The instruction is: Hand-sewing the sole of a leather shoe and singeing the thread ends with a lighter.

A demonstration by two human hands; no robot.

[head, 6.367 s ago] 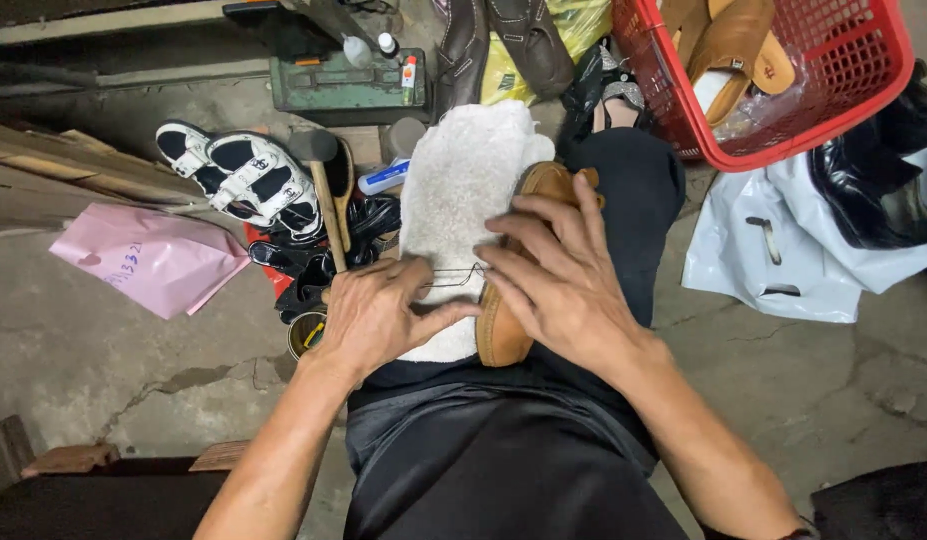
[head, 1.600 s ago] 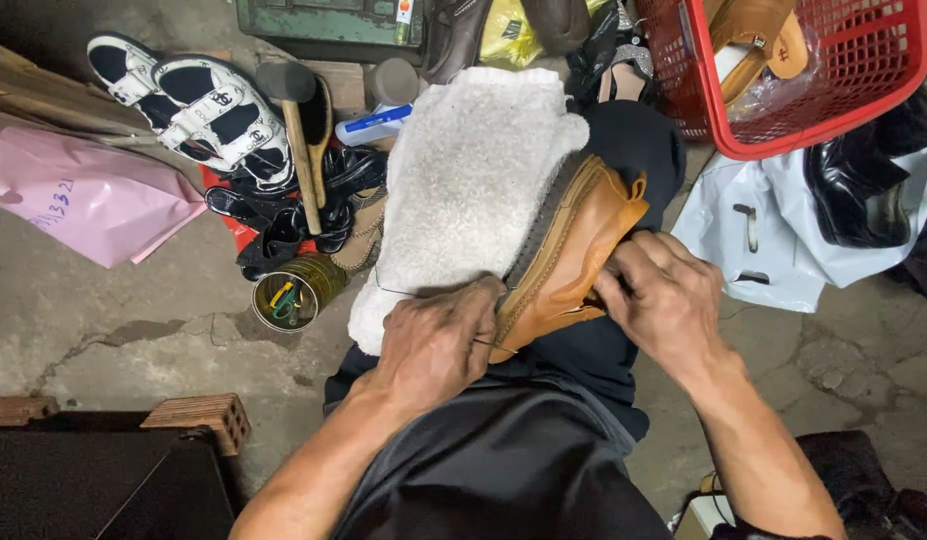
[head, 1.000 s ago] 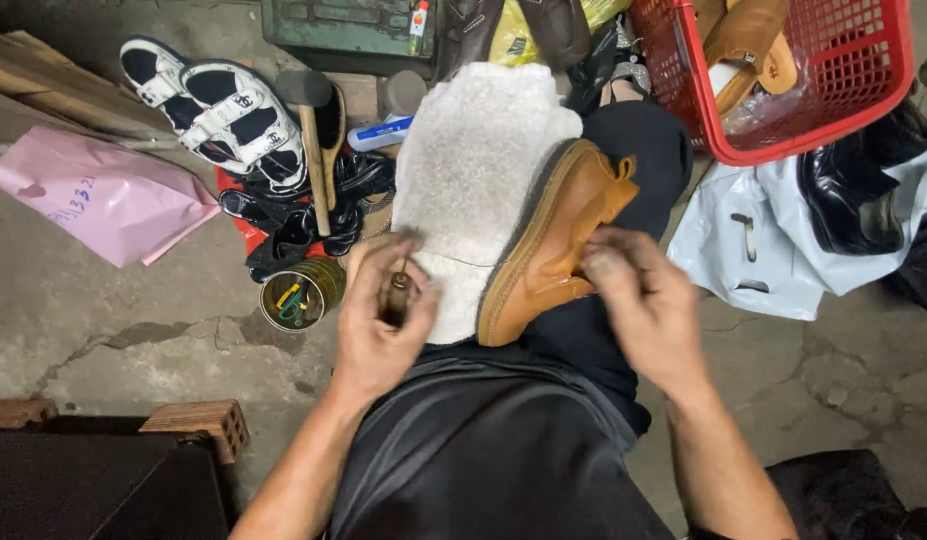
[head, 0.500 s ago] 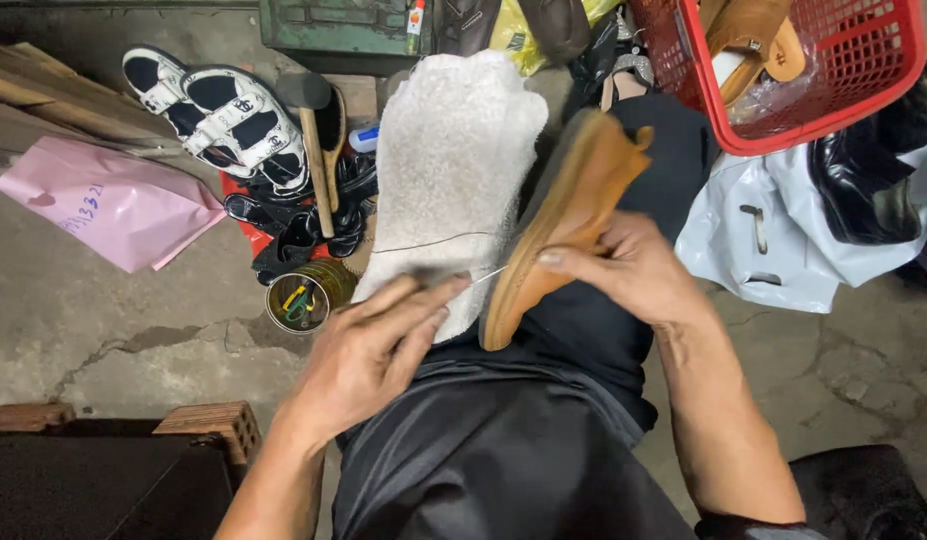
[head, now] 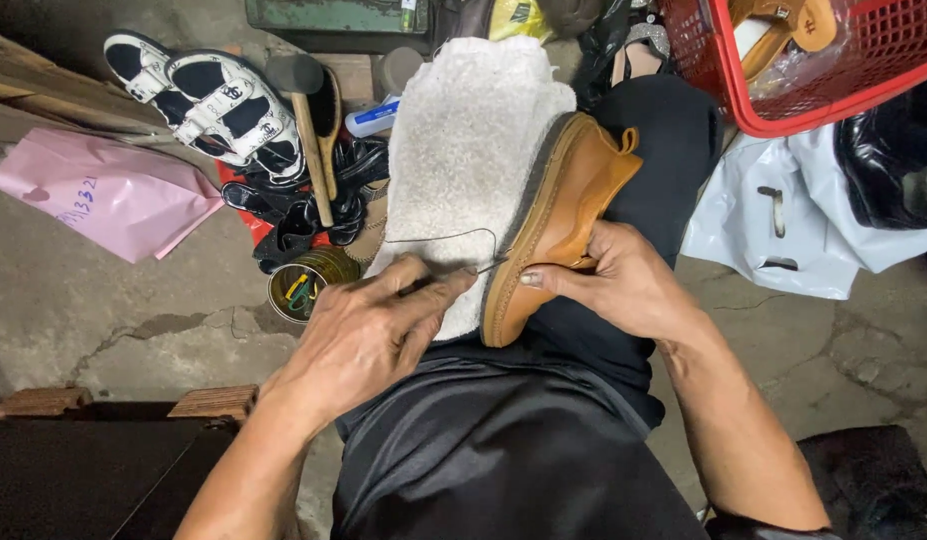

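Tan leather shoe (head: 563, 215) lies tilted on its side on white fleecy cloth (head: 463, 150) over person's lap. Right hand (head: 623, 285) grips shoe at sole edge, fingers closed on it. Left hand (head: 368, 335) pinches thin tool, fingers narrow; dark thread (head: 453, 235) loops to sole. Hammer (head: 303, 120) and tin (head: 303, 285) lie on floor nearby.

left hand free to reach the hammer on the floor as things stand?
Probably not freely. The left hand is pinching what looks like a needle with thread running to the tan shoe. The hammer lies uncovered ahead on the left, but that grip would need releasing first.
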